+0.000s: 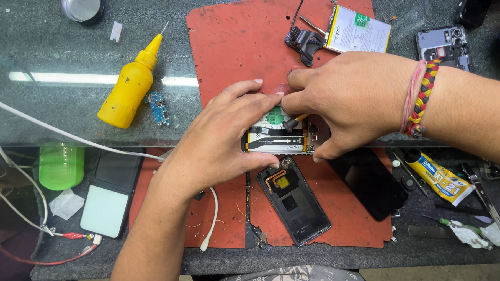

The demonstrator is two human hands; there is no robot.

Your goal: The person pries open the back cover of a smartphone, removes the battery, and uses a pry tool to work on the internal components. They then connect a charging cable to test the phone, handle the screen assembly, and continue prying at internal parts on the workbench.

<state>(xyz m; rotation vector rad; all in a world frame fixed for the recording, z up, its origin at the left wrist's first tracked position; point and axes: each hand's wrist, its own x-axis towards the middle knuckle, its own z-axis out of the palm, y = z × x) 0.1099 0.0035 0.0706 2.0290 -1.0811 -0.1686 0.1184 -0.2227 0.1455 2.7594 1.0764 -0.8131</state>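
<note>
An opened phone with its battery showing lies on a red mat. My left hand grips the phone's left end, fingers laid over its top. My right hand, with braided bands on the wrist, holds a small screwdriver whose tip points down at the phone's upper part. The thumb of that hand rests by the phone's right end. A detached back cover and a black screen panel lie just below.
A yellow squeeze bottle and a small blue circuit board lie left. A loose battery, another phone frame, a glue tube, a green container, a phone on a white cable and tools surround the mat.
</note>
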